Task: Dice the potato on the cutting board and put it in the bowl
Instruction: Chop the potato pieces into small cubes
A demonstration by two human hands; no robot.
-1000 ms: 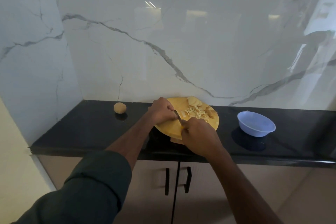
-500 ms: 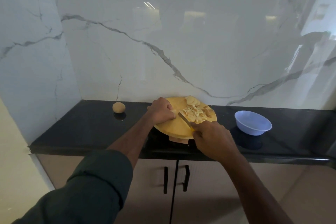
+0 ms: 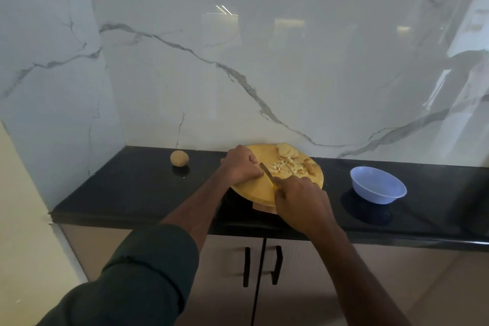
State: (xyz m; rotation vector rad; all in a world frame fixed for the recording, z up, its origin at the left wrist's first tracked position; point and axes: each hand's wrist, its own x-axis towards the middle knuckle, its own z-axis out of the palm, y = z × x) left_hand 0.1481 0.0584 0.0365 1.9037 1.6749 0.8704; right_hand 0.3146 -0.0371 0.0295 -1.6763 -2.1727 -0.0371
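Note:
A round wooden cutting board (image 3: 254,190) lies on the black counter. A heap of diced potato (image 3: 284,167) and a few round slices (image 3: 285,149) sit on its far right part. My left hand (image 3: 242,165) rests on the board's left side with its fingers curled down, apparently over a potato piece that they hide. My right hand (image 3: 301,201) grips a yellow-handled knife (image 3: 267,173). The blade points up-left and lies right beside my left fingertips. A light blue bowl (image 3: 378,188) stands to the right of the board, and nothing shows inside it.
A whole unpeeled potato (image 3: 179,158) sits on the black counter (image 3: 137,193) to the left of the board. Marble walls close the back and the left side. Cabinet doors with black handles (image 3: 276,264) are below the counter edge.
My right hand drew the knife back to the right, then brought it in again beside my left fingertips. My left hand stayed on the board.

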